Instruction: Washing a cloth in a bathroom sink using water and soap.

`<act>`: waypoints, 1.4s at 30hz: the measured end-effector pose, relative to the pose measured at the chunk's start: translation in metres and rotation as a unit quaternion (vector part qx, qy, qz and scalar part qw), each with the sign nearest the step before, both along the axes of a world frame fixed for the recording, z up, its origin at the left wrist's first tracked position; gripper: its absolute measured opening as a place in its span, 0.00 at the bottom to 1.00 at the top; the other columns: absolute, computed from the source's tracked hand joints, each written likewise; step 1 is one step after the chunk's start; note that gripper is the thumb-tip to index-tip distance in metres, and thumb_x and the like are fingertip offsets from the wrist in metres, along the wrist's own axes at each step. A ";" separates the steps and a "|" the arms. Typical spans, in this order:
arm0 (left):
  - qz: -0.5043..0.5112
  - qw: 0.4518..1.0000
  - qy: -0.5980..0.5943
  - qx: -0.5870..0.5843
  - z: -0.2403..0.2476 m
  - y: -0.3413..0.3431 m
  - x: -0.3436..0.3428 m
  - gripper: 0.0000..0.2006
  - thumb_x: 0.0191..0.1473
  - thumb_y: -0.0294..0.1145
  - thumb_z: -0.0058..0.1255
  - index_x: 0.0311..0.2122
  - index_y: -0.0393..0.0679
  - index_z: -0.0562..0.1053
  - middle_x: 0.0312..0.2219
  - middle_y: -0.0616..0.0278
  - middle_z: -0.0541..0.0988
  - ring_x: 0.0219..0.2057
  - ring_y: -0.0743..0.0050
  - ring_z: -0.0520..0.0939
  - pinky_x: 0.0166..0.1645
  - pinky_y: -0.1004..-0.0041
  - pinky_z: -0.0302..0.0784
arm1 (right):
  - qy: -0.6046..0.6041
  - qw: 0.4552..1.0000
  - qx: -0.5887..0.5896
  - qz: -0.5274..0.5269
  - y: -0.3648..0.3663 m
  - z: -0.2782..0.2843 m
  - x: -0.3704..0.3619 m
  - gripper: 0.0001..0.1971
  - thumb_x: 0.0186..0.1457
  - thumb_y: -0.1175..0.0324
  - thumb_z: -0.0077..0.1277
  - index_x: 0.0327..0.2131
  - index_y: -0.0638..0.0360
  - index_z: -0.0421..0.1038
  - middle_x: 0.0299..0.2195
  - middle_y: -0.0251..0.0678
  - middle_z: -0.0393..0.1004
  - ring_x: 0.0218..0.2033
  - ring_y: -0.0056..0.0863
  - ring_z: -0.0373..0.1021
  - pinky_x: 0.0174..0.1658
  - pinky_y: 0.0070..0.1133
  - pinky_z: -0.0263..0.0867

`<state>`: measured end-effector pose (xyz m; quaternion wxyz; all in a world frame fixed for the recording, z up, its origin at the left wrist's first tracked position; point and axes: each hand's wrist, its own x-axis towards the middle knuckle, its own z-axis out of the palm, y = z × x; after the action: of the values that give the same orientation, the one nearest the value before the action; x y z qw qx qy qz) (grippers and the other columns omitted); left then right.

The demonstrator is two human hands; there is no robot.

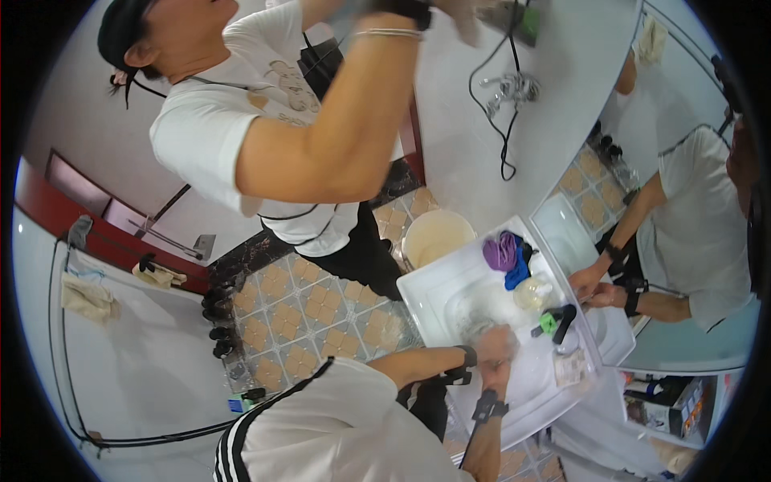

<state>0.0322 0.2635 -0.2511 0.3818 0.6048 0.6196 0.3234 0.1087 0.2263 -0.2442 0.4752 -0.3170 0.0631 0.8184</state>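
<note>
My left hand [498,342] and my right hand [495,373] are together over the white sink [426,283], close to its near side. Motion blurs the fingers, so their shape is unclear. A greyish, see-through smear [474,320] lies beside my left hand; whether it is water or an object I cannot make out. Dark bands circle both wrists. Along the sink's right ledge are a purple bundle [499,252], a blue cloth-like piece [518,275], a pale yellowish see-through item [532,294] and a black and green object [554,324].
Another person in a white shirt [273,104] stands at upper left, arms raised toward the wall. A cream bucket [440,233] stands beyond the sink. A wall tap [514,90] has a black cord near it. The mirror [683,345] borders the right side.
</note>
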 end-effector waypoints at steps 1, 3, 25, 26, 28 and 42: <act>0.018 1.000 0.025 -0.003 0.006 0.005 -0.004 0.17 0.39 0.37 0.49 0.35 0.39 0.65 0.28 0.46 0.70 0.32 0.47 0.69 0.36 0.58 0.63 | -0.002 0.999 -0.026 -0.027 0.002 0.001 0.002 0.18 0.52 0.62 0.39 0.45 0.59 0.60 0.42 0.40 0.65 0.43 0.35 0.63 0.46 0.31 0.60; 0.014 0.997 0.046 -0.058 0.011 0.009 0.005 0.14 0.38 0.36 0.48 0.31 0.40 0.66 0.26 0.46 0.70 0.30 0.47 0.69 0.36 0.59 0.63 | -0.009 1.000 -0.025 -0.008 0.010 0.003 0.013 0.17 0.52 0.63 0.39 0.44 0.58 0.61 0.41 0.39 0.66 0.42 0.34 0.63 0.46 0.30 0.60; 0.099 0.987 -0.012 -0.123 0.001 0.034 -0.027 0.17 0.40 0.32 0.48 0.36 0.36 0.63 0.28 0.46 0.73 0.31 0.48 0.73 0.33 0.60 0.67 | 0.003 0.998 -0.011 0.067 0.006 0.028 -0.004 0.18 0.52 0.59 0.35 0.45 0.54 0.62 0.43 0.33 0.66 0.44 0.31 0.61 0.48 0.32 0.55; 0.128 0.985 0.023 -0.109 -0.012 0.033 -0.026 0.18 0.39 0.35 0.51 0.36 0.35 0.66 0.24 0.47 0.74 0.27 0.50 0.75 0.30 0.63 0.70 | -0.032 0.998 -0.025 0.040 0.001 0.027 -0.004 0.18 0.52 0.58 0.35 0.45 0.53 0.63 0.42 0.34 0.66 0.44 0.31 0.62 0.47 0.33 0.56; -0.014 0.996 0.025 -0.081 -0.017 0.036 -0.041 0.17 0.38 0.37 0.52 0.33 0.36 0.68 0.24 0.48 0.74 0.26 0.51 0.75 0.30 0.64 0.70 | -0.069 0.996 -0.053 0.023 -0.001 0.045 -0.015 0.18 0.50 0.57 0.38 0.43 0.52 0.64 0.39 0.36 0.67 0.42 0.33 0.63 0.45 0.34 0.58; 0.048 0.992 0.111 0.026 0.005 0.018 -0.020 0.09 0.37 0.36 0.46 0.25 0.43 0.71 0.28 0.51 0.72 0.35 0.56 0.71 0.38 0.63 0.65 | 0.018 0.997 0.056 0.054 0.026 -0.010 -0.010 0.17 0.50 0.62 0.41 0.43 0.60 0.62 0.41 0.38 0.65 0.42 0.31 0.62 0.46 0.28 0.60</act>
<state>0.0125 0.2819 -0.2459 0.2790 0.6158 0.6782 0.2880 0.0990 0.2522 -0.2539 0.4463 -0.2783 0.0088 0.8505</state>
